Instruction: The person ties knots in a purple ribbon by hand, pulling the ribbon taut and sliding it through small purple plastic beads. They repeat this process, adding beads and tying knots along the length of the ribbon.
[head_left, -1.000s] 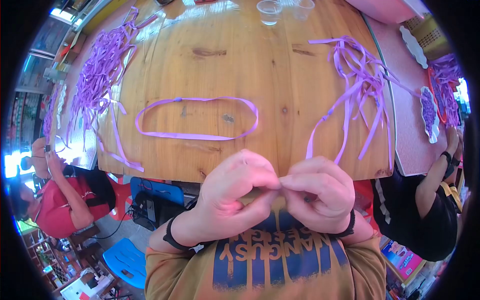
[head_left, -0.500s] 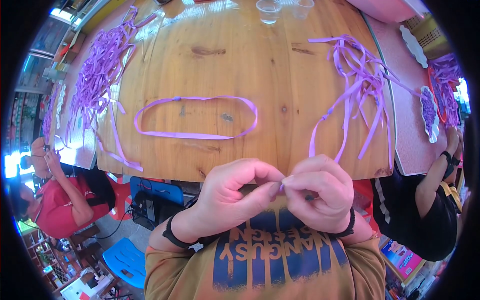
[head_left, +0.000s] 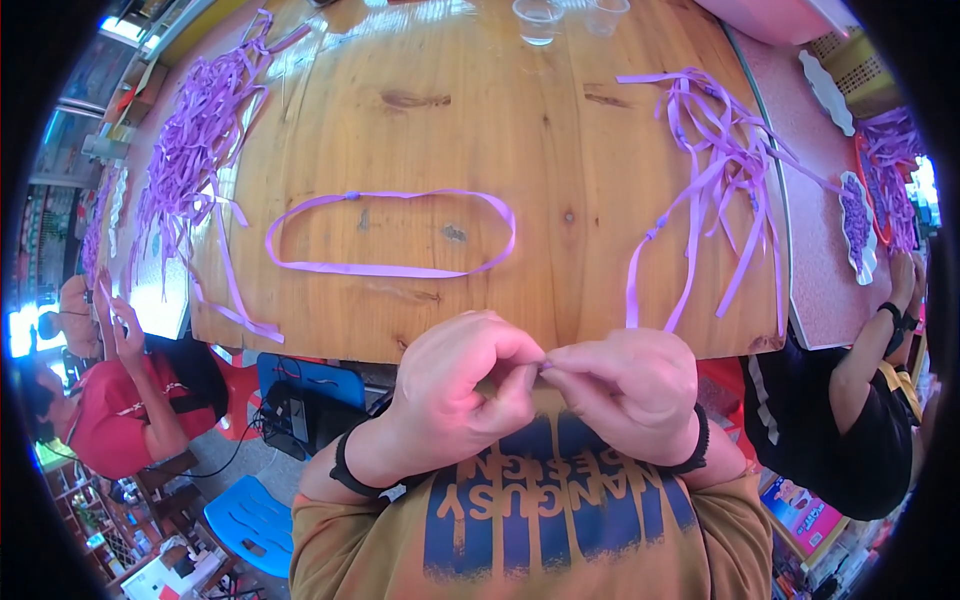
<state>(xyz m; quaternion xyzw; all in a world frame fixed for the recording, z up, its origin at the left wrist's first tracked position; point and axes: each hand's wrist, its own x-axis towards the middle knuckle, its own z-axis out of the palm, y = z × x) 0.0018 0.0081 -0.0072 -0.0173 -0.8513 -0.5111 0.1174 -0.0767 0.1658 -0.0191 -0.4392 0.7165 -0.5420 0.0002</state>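
Observation:
Just past the table's near edge, my left hand (head_left: 465, 375) and my right hand (head_left: 632, 385) meet fingertip to fingertip. Both pinch a small purple piece (head_left: 546, 366), mostly covered by the fingers, so whether it is ribbon or a bead cannot be made out. Beyond them a purple ribbon loop (head_left: 390, 270) with a small knot or bead lies on the wooden table (head_left: 540, 160). On the right a loose bunch of purple ribbons (head_left: 715, 170) spreads out; one strand hangs down behind my right hand.
A large heap of purple ribbons (head_left: 195, 140) covers the table's left side. Two clear plastic cups (head_left: 538, 25) stand at the far edge. A white scalloped tray (head_left: 866, 265) of small purple pieces is on the right. Co-workers sit at both sides; a blue stool (head_left: 250, 525) is at lower left.
My fingertips have shifted slightly left, and the right fingers have straightened and closed around the purple piece. The loop and ribbon piles stay put. The left co-worker's hands have moved.

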